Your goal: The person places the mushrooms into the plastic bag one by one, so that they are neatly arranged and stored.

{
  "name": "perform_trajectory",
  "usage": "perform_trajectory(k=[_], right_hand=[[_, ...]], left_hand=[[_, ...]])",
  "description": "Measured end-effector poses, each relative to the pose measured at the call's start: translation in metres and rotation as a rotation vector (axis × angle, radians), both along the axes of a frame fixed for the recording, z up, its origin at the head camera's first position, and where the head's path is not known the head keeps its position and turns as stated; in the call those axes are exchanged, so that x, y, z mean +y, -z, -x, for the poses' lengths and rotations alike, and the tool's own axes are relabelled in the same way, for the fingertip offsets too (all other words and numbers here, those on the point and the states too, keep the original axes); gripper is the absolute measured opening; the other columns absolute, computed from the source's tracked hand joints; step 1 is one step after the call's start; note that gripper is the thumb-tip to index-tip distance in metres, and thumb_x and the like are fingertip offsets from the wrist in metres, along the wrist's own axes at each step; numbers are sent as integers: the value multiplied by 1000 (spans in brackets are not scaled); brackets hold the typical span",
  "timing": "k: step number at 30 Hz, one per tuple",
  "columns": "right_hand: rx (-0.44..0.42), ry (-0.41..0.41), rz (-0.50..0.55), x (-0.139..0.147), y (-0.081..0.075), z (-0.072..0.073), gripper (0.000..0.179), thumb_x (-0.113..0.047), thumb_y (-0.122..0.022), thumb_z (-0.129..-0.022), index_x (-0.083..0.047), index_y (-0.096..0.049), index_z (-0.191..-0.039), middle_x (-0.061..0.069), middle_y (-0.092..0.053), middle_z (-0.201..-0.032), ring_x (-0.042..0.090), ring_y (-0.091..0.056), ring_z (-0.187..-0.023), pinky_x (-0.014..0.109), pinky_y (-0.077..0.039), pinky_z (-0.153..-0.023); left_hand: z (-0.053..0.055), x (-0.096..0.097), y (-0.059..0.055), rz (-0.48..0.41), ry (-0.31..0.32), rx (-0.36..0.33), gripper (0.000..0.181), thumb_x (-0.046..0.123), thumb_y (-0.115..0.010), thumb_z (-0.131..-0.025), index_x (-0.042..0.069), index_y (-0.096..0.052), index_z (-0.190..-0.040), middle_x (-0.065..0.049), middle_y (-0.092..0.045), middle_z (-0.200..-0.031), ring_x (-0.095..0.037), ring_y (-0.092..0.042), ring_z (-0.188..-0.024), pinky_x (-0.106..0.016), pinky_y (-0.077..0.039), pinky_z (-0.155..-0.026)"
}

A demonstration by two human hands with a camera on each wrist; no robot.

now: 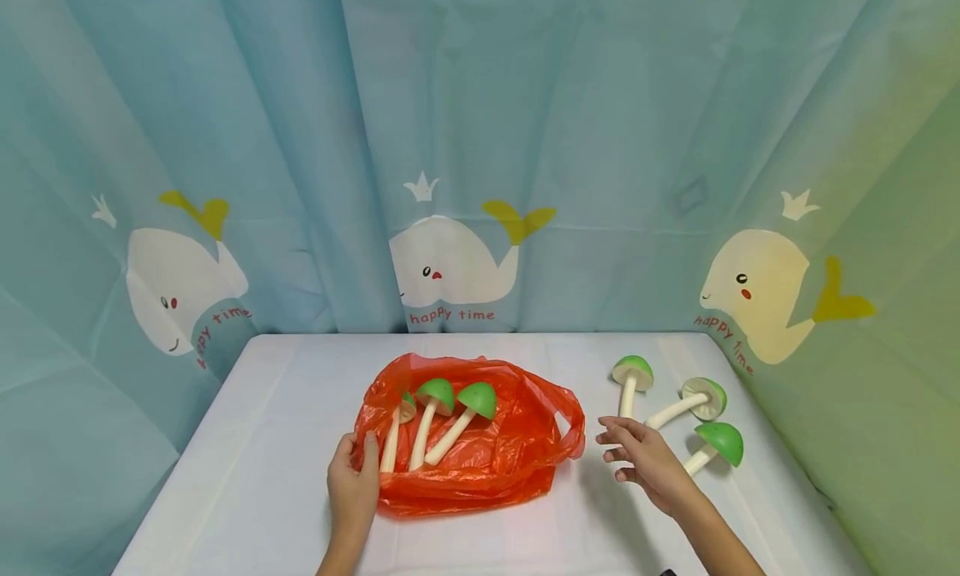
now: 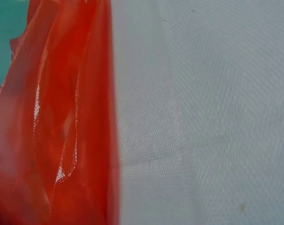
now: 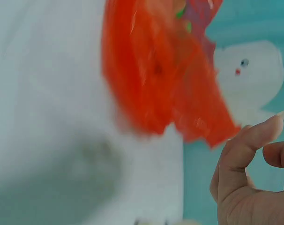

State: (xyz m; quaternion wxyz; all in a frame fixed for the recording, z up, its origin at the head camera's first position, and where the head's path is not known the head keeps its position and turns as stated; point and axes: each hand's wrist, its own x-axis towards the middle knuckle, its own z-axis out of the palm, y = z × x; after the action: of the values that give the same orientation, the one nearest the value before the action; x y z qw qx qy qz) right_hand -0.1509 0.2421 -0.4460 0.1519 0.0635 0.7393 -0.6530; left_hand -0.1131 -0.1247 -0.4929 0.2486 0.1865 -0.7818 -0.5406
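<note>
A red plastic bag (image 1: 517,434) lies with its mouth spread toward me. Inside it are three toy mushrooms with green caps and white stems, among them a middle mushroom (image 1: 435,395) and a right-hand one (image 1: 477,399). At the bag's left rim my left hand (image 1: 354,488) pinches the plastic, thumb on the inner side. The left wrist view shows folds of the bag (image 2: 81,117) but no fingers. My right hand (image 1: 651,466), fingers loosely bent and holding nothing, hovers between the bag's right handle and three more mushrooms on the table.
Those mushrooms lie at the right: one at the back (image 1: 632,369), one tipped sideways (image 1: 705,399) and one nearer (image 1: 722,444). The white table (image 1: 247,459) meets a blue curtain (image 1: 300,142) with whale prints at its back edge.
</note>
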Motion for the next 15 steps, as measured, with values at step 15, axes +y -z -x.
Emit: perform_trajectory(k=[15], right_hand=[[47,152,-282,48,27,3,51,-22,-54,-96,11,-38,-131,23,-56,-111,15,-59,-79,27,-52,-57]], left_hand=[[-1,1,0,2,-3,-5,19,14,-52,-96,-4,-57,-95,-15,-60,-90,-20,-51,-83,-11,-42,-67]])
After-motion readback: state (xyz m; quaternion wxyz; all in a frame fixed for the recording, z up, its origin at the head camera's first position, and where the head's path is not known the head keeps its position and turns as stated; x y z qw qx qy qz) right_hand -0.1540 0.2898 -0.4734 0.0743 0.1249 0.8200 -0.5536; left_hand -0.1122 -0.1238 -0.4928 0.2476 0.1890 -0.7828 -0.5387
